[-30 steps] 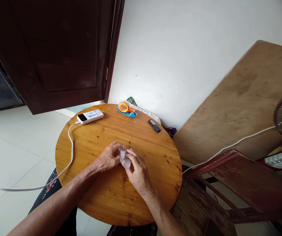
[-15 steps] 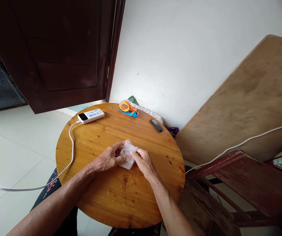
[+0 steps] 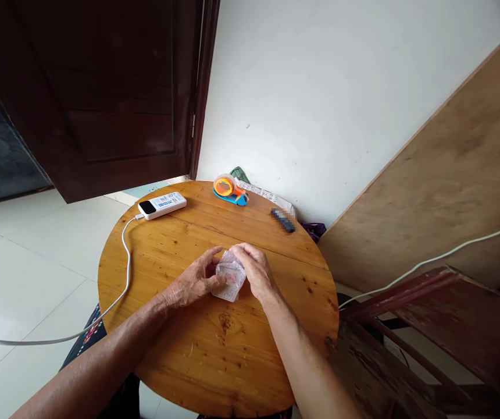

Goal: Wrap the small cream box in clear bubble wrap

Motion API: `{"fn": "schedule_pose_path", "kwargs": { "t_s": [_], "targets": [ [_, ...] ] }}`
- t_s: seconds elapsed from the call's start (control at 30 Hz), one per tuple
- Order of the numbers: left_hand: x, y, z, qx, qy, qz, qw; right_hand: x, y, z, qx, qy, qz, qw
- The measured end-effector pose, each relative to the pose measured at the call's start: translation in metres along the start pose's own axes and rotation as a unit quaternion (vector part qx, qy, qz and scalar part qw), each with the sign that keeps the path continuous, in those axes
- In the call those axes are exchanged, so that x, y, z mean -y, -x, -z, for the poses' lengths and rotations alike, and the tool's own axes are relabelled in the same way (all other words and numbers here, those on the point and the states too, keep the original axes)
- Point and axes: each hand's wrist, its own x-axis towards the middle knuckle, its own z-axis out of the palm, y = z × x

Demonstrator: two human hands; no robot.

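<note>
Near the middle of the round wooden table (image 3: 180,361) lies a small flat packet in clear crinkled plastic wrap (image 3: 229,284), with faint red marks showing through; its contents are not clear. My left hand (image 3: 195,278) holds the packet's left side, thumb on top and index finger stretched out beyond it. Over the upper right edge, my right hand (image 3: 253,267) has its fingers bent round the wrap. Its fingertips are partly hidden, and the plastic appears pinched under them.
A white power bank (image 3: 163,205) with a white cable (image 3: 128,256) lies at the back left. Toward the wall stand an orange and blue tape dispenser (image 3: 231,191) and a dark blurred object (image 3: 282,220). A red wooden chair (image 3: 442,314) is at the right.
My right hand has moved up to the packet's far edge, its fingers now bent over the wrap. My left hand keeps its hold. The view has shifted slightly.
</note>
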Motion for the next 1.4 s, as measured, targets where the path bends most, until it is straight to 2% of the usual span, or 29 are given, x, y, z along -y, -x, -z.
{"fn": "schedule_pose_path", "kwargs": {
  "t_s": [0.2,0.33,0.5,0.67,0.9,1.0,1.07,1.17,1.23,1.4],
  "targets": [
    [-0.007,0.001,0.001,-0.006,-0.068,0.011,0.998,-0.009,-0.001,0.002,-0.019,-0.088,-0.008,0.996],
    [-0.009,0.001,-0.001,-0.017,-0.151,-0.008,0.988,-0.011,0.002,0.003,-0.004,-0.095,-0.008,0.995],
    [-0.007,-0.001,-0.002,-0.09,-0.301,-0.029,0.949,-0.01,0.01,-0.003,-0.013,0.01,0.054,0.998],
    [-0.009,-0.001,-0.002,-0.127,-0.425,0.003,0.896,-0.014,0.013,-0.009,-0.009,0.103,0.104,0.989],
    [-0.009,-0.004,-0.011,-0.157,-0.49,0.026,0.857,-0.017,0.014,-0.014,-0.034,0.167,0.13,0.977],
    [-0.007,-0.002,-0.011,-0.187,-0.508,-0.004,0.841,-0.018,0.012,-0.015,-0.05,0.189,0.131,0.972],
    [-0.006,0.001,-0.009,-0.187,-0.495,-0.048,0.847,-0.019,0.01,-0.015,-0.052,0.184,0.12,0.974],
    [-0.005,0.006,-0.006,-0.14,-0.464,-0.128,0.865,-0.021,0.008,-0.015,-0.052,0.167,0.111,0.978],
    [-0.003,0.009,-0.004,-0.111,-0.464,-0.168,0.863,-0.022,0.007,-0.015,-0.053,0.16,0.109,0.98],
    [0.003,0.008,-0.001,-0.111,-0.487,-0.17,0.849,-0.022,0.008,-0.015,-0.065,0.13,0.101,0.984]
  ]
}}
